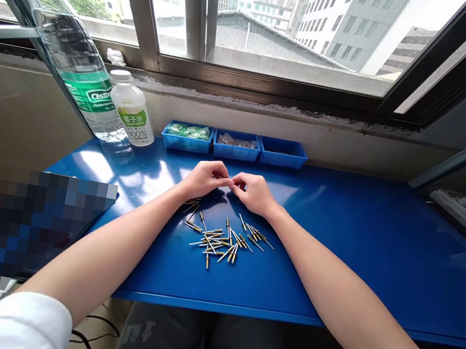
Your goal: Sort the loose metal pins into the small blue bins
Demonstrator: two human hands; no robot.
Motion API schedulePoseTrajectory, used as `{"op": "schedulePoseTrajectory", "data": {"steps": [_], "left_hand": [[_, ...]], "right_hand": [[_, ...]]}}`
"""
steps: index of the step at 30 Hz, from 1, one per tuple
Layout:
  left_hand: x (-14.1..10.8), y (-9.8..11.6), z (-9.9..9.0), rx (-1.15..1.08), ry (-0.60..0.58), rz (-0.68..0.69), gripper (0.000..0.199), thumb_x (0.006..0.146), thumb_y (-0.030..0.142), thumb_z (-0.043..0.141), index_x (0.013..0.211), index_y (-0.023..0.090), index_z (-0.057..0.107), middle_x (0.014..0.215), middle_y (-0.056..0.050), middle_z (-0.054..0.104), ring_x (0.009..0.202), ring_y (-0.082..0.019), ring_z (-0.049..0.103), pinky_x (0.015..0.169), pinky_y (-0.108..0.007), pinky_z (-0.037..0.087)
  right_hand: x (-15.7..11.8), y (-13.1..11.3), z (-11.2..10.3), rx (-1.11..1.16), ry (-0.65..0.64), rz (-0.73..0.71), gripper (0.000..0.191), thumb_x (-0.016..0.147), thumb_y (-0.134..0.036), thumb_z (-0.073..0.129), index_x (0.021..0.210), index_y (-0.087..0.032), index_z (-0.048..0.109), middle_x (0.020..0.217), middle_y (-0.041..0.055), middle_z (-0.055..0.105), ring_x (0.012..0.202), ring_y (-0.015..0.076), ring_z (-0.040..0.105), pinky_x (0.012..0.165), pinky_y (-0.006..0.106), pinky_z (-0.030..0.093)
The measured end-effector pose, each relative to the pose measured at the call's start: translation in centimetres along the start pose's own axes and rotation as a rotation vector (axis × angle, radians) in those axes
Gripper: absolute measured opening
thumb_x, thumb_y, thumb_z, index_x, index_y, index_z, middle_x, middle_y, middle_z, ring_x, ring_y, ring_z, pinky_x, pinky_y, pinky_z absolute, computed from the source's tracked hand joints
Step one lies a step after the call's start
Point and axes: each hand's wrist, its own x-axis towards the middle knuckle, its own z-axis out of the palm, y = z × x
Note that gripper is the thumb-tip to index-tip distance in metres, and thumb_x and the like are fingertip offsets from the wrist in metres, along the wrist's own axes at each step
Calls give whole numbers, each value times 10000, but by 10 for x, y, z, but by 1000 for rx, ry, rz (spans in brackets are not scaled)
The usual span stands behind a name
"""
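Over the blue table, my left hand (209, 177) and my right hand (253, 192) meet at the fingertips. Both are closed in a pinch, and whatever sits between the fingertips is too small to make out. Nearer the table's front edge lies a loose pile of rivets (221, 243) with brass-coloured bodies and thin silver pins. A few more rivets (193, 203) rest just below my left hand, partly hidden by the wrist.
Three blue bins stand along the wall: one with green packets (189, 131), one with clear packets (237, 141), and a dark-looking right bin (281, 158). A large water bottle (77, 60) and a smaller bottle (132, 111) stand back left. A blurred dark device (73, 212) lies left.
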Motion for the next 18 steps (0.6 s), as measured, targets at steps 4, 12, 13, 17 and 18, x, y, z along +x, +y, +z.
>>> {"op": "schedulePoseTrajectory", "data": {"steps": [4,12,13,17,18], "left_hand": [[0,-1,-1,5,13,-15,365,700,490,714,719,138,622,616,6,566,560,-86,434,507,-215,339],[0,-1,-3,-137,-3,-30,382,648,483,757,741,122,670,638,-20,609,563,-93,468,520,-232,364],[0,0,-3,-141,-2,-32,383,648,482,757,745,122,672,640,-21,611,562,-93,469,518,-231,365],[0,1,-2,-100,25,-17,379,675,490,730,765,129,654,670,-21,616,574,-92,475,523,-224,377],[0,1,-2,-83,34,-15,382,688,495,717,789,133,650,689,-23,623,581,-95,482,529,-224,386]], "right_hand": [[1,3,0,-15,5,-7,154,826,-284,569,808,-170,670,771,30,689,656,126,570,615,242,399],[0,1,-2,33,-15,-51,162,819,-285,579,826,-170,692,781,35,694,652,125,566,612,241,410],[0,1,-2,47,-11,-52,162,817,-285,582,825,-170,696,774,35,693,648,126,565,607,242,411],[1,-3,-4,87,31,-4,178,816,-297,581,805,-166,700,753,36,696,641,131,569,598,247,417],[1,-3,-5,90,52,14,181,814,-301,582,798,-166,700,750,36,697,645,134,574,602,248,421]]}}
